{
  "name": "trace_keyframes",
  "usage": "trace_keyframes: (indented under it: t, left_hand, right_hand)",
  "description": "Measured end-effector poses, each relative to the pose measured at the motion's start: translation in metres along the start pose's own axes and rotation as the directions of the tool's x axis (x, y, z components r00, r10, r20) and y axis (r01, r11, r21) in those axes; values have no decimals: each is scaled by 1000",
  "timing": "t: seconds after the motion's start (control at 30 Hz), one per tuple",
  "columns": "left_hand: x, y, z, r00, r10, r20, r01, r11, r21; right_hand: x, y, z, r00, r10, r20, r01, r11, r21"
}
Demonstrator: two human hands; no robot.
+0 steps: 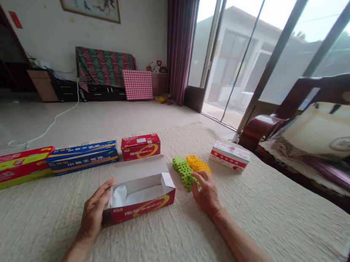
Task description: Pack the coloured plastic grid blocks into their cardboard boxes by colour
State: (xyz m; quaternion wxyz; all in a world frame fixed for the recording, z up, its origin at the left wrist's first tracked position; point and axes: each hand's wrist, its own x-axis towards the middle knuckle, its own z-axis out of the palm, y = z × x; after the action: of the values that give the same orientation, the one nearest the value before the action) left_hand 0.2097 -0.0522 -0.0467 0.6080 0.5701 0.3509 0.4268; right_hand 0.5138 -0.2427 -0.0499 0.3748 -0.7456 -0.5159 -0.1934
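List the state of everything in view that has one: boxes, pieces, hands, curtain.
Near red box: open, lid back
Rear red box: closed
Blue box: closed
White-and-red box: closed
Green piece: lying flat
Yellow piece: beside green
Left hand: at near box's left end
Right hand: fingers at green piece
Curtain: gathered aside
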Motion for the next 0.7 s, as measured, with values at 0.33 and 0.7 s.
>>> trace_keyframes:
  t: [0.33, 0.7]
  left_hand:
    - [1, -3, -2, 1000, 15, -11, -15, 999, 30]
    - [2, -2, 1, 999, 20, -37, -18, 998, 65]
  right_hand:
    - [-1, -3, -4, 996, 46, 75, -43, 998, -35]
    - [-5, -8, -12, 984, 86, 156, -82, 996, -30]
